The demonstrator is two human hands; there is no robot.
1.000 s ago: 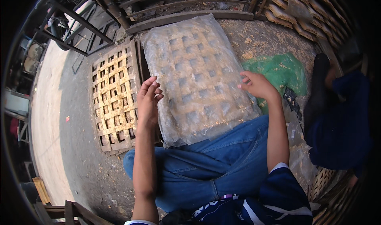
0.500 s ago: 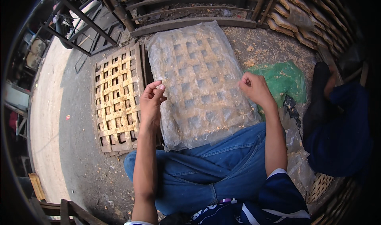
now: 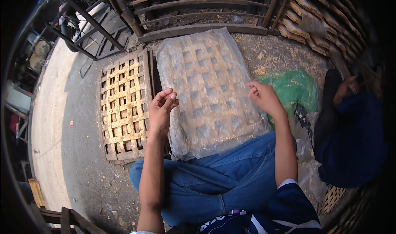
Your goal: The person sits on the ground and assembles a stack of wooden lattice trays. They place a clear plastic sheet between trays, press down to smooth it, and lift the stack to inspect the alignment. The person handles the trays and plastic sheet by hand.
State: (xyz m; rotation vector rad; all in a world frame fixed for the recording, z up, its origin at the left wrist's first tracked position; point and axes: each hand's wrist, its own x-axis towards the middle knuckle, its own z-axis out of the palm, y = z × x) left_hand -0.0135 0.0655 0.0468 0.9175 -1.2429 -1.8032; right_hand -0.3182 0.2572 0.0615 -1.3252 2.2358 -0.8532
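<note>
A lattice tray of woven slats lies in front of my crossed legs, covered by a crinkled clear plastic sheet (image 3: 202, 142) with pale crumbs scattered on it. My left hand (image 3: 160, 112) is over the sheet's left edge, thumb and fingertips pinched together; what they hold, if anything, is too small to make out. Across from it, my right hand (image 3: 266, 98) hovers by the sheet's right edge. Its index finger points out loosely, the other fingers are curled, and nothing shows in it. A bare woven lattice tray (image 3: 125, 106) lies just left of the covered one.
A green plastic sheet (image 3: 288, 85) with crumbs lies to the right, near a seated person (image 3: 350, 139) in dark clothes. Filled trays (image 3: 305, 23) are stacked at the far right. A wooden rail frame (image 3: 202, 29) stands at the back, a metal frame (image 3: 88, 23) at the far left.
My right hand has loosened from a closed curl, its index finger now stretched out. The left hand stays pinched at nearly the same spot. The seated person's hand at right now shows.
</note>
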